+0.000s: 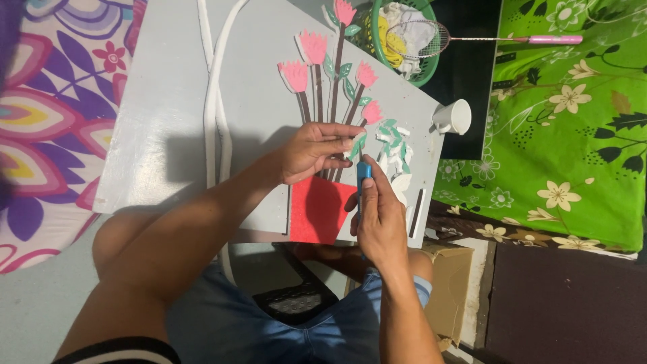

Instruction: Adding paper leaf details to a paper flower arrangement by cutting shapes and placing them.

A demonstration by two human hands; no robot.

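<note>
Leaf cutout (356, 143), small, green and white, sits pinched at the fingertips of the left hand (311, 152), which lies pressed on the grey board (168, 121) just above the red pot shape (319, 209). Right hand (379, 217) is closed around one blue glue tube (363, 176), held upright, its tip just below the leaf and almost touching it. Board rests tilted across the person's lap, over blue shorts. On it: five pink flower heads (314, 46), each on a dark brown stem (336, 74), the stems running down to the one red pot; a few green leaves are already stuck along the stems, too small to count surely. A loose pile of white and green scraps (394, 143) lies just right of the hands, number unclear. One spare dark strip (416, 213) lies near the board's right edge. Two white foam strips (214, 101) curve down the board left of the flowers. Off the board, one white cup (454, 117) lies on its side near the corner, one green basket (404, 40) holds crumpled stuff, and one racket with a pink handle (472, 38) lies across it. Green flowered cloth (573, 121) to the right, purple-pink patterned cloth (47, 114) to the left, one brown cardboard box (448, 283) beside the knee.
</note>
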